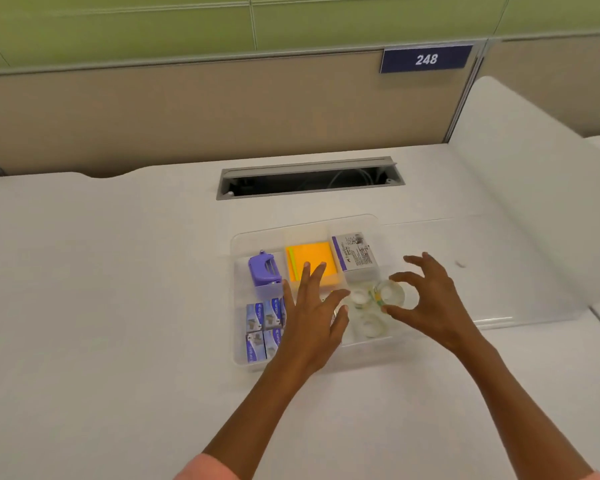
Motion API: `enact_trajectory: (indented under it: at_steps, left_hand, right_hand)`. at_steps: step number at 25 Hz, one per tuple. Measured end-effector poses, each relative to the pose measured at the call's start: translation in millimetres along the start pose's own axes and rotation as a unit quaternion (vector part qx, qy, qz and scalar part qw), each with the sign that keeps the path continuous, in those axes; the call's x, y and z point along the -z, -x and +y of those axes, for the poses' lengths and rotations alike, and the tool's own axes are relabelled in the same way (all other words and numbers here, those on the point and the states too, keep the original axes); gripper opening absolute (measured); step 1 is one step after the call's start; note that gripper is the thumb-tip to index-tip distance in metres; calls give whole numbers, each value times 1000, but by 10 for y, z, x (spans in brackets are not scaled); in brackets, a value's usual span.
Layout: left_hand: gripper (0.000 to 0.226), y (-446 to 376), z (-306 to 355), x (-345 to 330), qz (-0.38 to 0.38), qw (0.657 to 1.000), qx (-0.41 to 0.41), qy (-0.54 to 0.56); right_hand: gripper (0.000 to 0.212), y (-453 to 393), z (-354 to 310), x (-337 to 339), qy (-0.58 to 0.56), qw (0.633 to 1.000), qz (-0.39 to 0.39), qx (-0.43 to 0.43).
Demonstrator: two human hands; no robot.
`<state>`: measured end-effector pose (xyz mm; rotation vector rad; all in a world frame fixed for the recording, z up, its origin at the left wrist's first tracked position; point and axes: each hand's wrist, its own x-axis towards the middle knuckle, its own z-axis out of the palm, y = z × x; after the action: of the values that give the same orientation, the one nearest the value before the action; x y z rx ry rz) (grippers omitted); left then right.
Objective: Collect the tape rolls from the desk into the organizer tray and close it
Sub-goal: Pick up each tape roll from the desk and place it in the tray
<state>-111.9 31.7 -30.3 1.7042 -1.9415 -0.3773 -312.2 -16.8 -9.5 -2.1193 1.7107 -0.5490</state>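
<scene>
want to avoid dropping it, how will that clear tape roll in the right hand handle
The clear round tape roll looks small and hollow, so probably light. Its glossy surface may be slippery in the right hand fingertip grip. Being round, it could roll if dropped on edge.

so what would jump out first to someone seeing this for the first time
Probably the bright orange sticky notes in the middle back compartment of the clear organizer tray on the white desk. Next, the right hand pinching a clear tape roll over the tray's front right compartment, and the purple stapler at back left.
</scene>
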Motion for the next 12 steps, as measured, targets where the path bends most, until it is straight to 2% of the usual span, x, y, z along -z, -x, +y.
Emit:
enact_trajectory:
  at_steps: [4, 12]
  left_hand:
    - [29, -164, 153, -156, -50, 997, 23, -52]
    - [32, -279, 358, -304, -121, 986, 27, -112]
  right_hand:
    - [51, -7, 123, -97, 117, 990, -73, -6]
    - [50, -118, 14, -108, 114, 973, -178, -95]
